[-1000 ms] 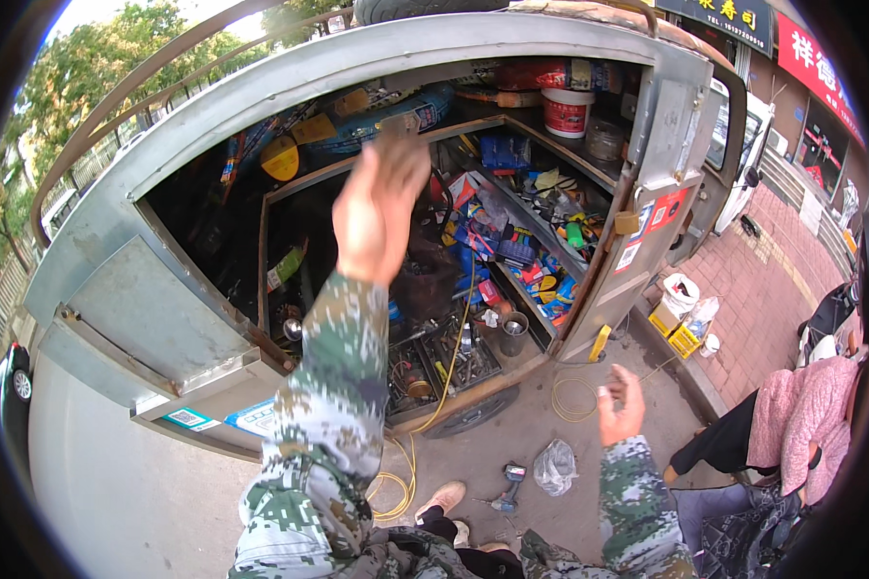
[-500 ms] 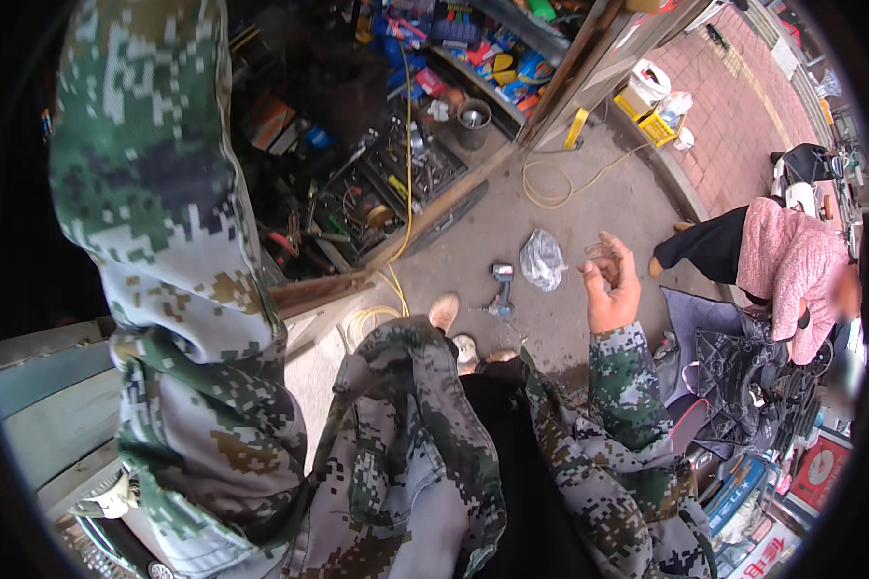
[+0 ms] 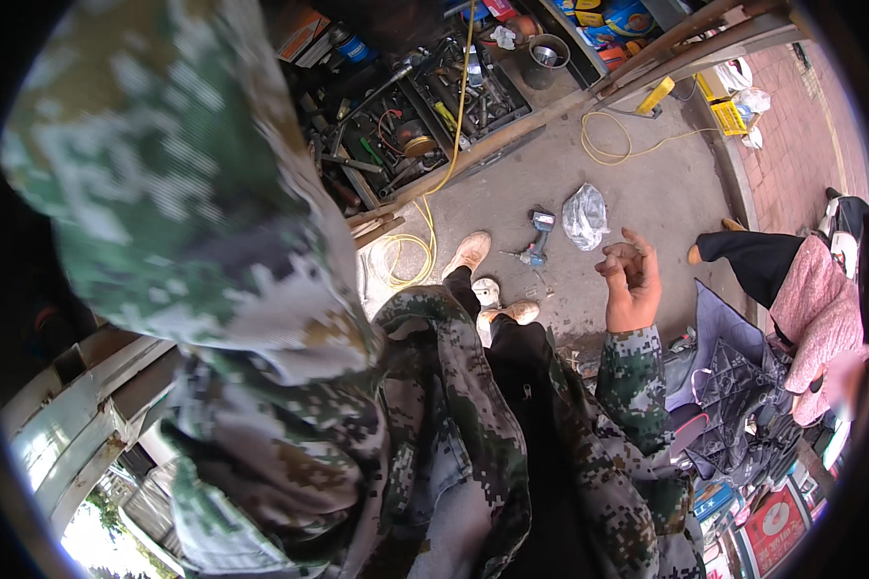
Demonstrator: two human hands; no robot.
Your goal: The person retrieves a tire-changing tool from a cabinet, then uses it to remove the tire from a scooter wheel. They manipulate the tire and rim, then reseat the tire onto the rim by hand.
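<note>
My right hand (image 3: 632, 285) hangs over the ground, palm turned up. Its fingers curl loosely and stand apart from each other; I see nothing in it. Nearest to it on the ground lies a crumpled clear plastic bag (image 3: 585, 217). Left of the bag is a blue and black cordless drill (image 3: 536, 239), lying on its side with a bit in front. My left arm, in a camouflage sleeve (image 3: 174, 183), is raised across the left side, and its hand is outside the picture.
Beyond my shoes, a wooden-edged bench holds a tool tray (image 3: 454, 101) and a metal cup (image 3: 547, 56). A yellow hose (image 3: 410, 253) coils by my feet. At right, a person in pink (image 3: 826, 309) bends beside a dark quilted cover (image 3: 743, 386). A yellow crate (image 3: 729, 116) stands near the kerb.
The view has shifted, so the bench, drill and bag sit further right and higher. My raised left sleeve looms larger and further right. My right hand's fingers look slightly more curled.
</note>
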